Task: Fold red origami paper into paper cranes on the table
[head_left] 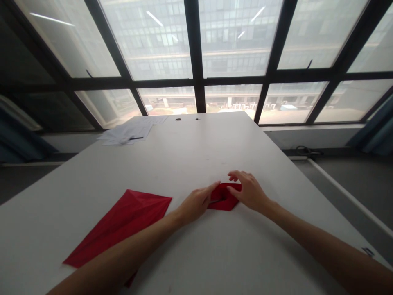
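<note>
A small folded red sheet (229, 203), paper or thin cloth, lies on the white table in front of me, with a dark hollow between its layers. My left hand (196, 203) grips its left side, the fingers stretched along the edge and partly hidden. At the right corner, the thumb of my right hand (250, 189) touches the upper flap. The other fingers of that hand are bent and raised above the sheet, apart from the thumb. To the left lies a larger creased red sheet (123, 221), partly covered by my left forearm.
The long white table (184, 151) runs toward a wall of dark-framed windows (196, 53). Loose white papers (125, 130) with a dark pen (136, 138) lie at its far left. Two small dark round spots (178, 119) show near the far edge. A cable (307, 150) lies beyond the right side.
</note>
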### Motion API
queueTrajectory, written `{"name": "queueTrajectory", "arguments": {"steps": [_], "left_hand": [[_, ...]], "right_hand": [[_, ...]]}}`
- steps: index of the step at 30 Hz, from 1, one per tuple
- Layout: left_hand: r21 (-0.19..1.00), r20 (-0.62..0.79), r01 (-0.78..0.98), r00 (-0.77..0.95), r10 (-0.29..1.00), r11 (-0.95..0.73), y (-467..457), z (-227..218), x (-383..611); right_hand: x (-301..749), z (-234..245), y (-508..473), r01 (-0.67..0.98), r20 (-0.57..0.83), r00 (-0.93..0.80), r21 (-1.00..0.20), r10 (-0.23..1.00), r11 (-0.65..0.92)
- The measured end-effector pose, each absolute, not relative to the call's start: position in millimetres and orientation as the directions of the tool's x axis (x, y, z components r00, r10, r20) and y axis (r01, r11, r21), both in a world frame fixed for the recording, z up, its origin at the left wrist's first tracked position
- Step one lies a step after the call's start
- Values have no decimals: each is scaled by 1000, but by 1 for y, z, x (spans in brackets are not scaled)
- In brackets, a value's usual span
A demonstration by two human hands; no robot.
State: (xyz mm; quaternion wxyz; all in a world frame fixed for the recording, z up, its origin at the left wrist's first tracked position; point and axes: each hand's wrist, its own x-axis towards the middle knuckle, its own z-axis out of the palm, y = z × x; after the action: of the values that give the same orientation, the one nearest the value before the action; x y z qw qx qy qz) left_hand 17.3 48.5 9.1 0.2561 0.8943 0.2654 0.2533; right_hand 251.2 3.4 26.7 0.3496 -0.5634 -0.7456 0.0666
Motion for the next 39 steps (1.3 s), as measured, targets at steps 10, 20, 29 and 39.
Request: {"name": "queueTrajectory", "arguments": {"steps": [10,20,29,39], "left_hand": [[545,328,317,771,545,-776,52,5,18],[501,356,279,796,489,-819,51,8,17],[411,364,262,831,421,-873,50,5,16],[276,295,182,918,263,-944,41,20,17]], "right_hand": [[253,20,14,625,108,-72,-770,992,129],[260,33,16,645,90,-152,-745,984,168],[259,32,14,775,174,-177,-582,969,246],[272,57,-6,722,218,-481,-451,849,525]]}}
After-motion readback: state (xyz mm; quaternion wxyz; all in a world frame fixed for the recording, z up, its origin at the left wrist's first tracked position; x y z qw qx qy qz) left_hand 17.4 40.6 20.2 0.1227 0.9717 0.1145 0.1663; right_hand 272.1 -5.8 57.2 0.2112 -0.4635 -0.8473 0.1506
